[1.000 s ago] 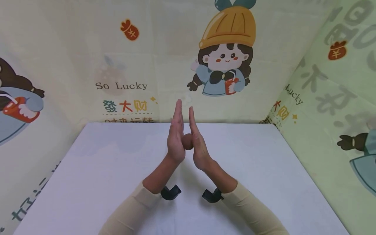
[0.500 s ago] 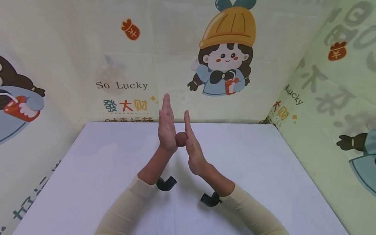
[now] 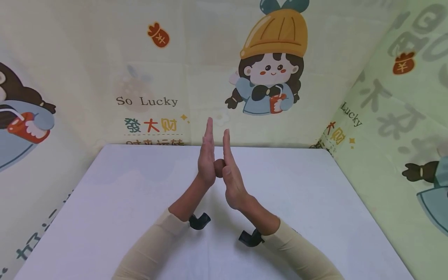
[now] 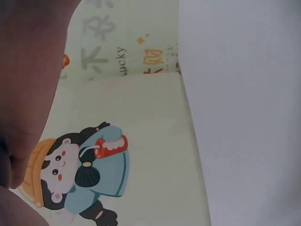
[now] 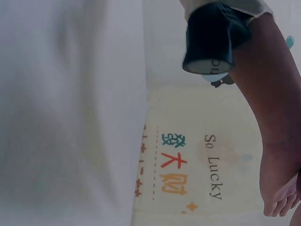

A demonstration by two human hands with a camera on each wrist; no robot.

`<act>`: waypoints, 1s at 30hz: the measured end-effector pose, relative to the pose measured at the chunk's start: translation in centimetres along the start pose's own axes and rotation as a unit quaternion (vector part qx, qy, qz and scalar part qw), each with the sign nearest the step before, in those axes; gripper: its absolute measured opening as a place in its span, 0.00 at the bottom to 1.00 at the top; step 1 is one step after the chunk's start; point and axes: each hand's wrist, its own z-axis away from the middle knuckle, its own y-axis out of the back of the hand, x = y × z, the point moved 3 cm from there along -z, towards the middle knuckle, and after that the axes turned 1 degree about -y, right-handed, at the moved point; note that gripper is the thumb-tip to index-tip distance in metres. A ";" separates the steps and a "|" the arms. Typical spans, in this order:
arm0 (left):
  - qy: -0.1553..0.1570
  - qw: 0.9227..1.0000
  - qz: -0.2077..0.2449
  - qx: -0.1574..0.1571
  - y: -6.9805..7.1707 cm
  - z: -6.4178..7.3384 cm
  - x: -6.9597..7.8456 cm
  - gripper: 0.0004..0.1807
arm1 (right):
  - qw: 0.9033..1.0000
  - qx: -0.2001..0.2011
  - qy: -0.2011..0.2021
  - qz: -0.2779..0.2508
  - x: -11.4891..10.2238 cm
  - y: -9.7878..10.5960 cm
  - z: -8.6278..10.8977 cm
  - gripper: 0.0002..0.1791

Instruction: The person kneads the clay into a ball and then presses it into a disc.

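In the head view a small brown ball [image 3: 219,168] sits between my two palms, above the white table. My left hand [image 3: 206,161] presses it from the left with straight fingers pointing up and away. From the right, my right hand [image 3: 232,175] presses against it, its fingers straight too and its thumb lying along the near side. The palms face each other, and the ball's right part is hidden behind the right hand. In the right wrist view, the left hand [image 5: 280,190] appears at the right edge. Skin of the right hand [image 4: 28,84] fills the left wrist view's left side.
Under the hands spreads a white table [image 3: 140,186]. Printed cloth [image 3: 206,58] with cartoon figures and lettering hangs behind it and along both sides. Black curved camera mounts [image 3: 200,221] stick out from both wrists, beside the beige sleeves [image 3: 150,245].
Both hands and the ball shifted left, then partly back right. The left hand slid forward along the ball and has since drawn back; the right hand sits slightly nearer than a second ago.
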 end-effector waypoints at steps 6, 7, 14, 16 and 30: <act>0.008 0.998 0.014 -0.055 -0.9 1.2 -0.7 0.36 | 1.000 0.016 -0.001 0.007 -0.1 0.6 -0.2 0.47; 0.012 0.998 0.014 -0.063 -1.1 1.4 -0.8 0.37 | 1.000 0.020 0.001 0.014 -0.2 0.7 -0.2 0.48; 0.012 0.996 0.015 -0.086 -1.6 2.4 -1.6 0.36 | 0.998 0.039 0.016 0.037 -0.4 1.5 -1.0 0.48; 0.005 0.996 0.013 -0.092 -1.8 2.6 -1.9 0.36 | 0.998 0.045 0.020 0.041 -0.4 1.8 -1.4 0.48; 0.000 0.995 -0.012 -0.101 -3.2 3.8 -1.0 0.35 | 0.996 0.073 0.036 0.026 -0.2 4.0 -2.9 0.48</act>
